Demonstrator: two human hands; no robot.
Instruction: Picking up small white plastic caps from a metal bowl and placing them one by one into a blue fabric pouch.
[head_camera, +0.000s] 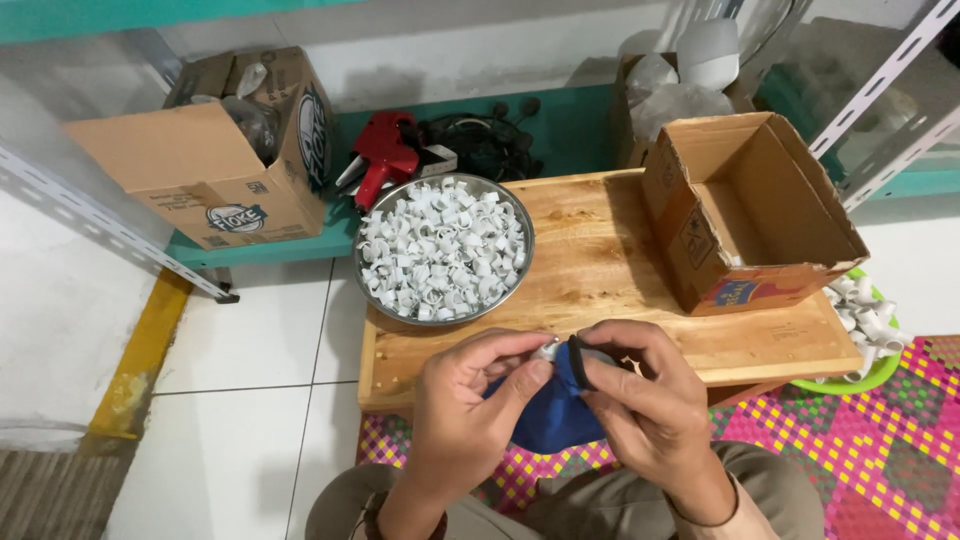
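Note:
My left hand (468, 400) pinches a small white plastic fitting (546, 350) between thumb and fingers. My right hand (640, 400) holds a black rubber ring (579, 362) right against that fitting. Both hands hover over a blue cloth (547, 420) on my lap, at the near edge of a low wooden board (600, 260). On the board's left stands a metal bowl (372, 206) heaped with several white plastic fittings (440, 250). An open, mostly empty cardboard box (745, 215) lies on the board's right.
A green basin (880, 372) with white pipe elbows sits to the right of the board. A cardboard box (215, 150) with clear bulbs stands at the back left. A red tool (385, 158) and black cables lie behind the bowl. Metal shelf rails cross both sides; a patterned mat lies beneath.

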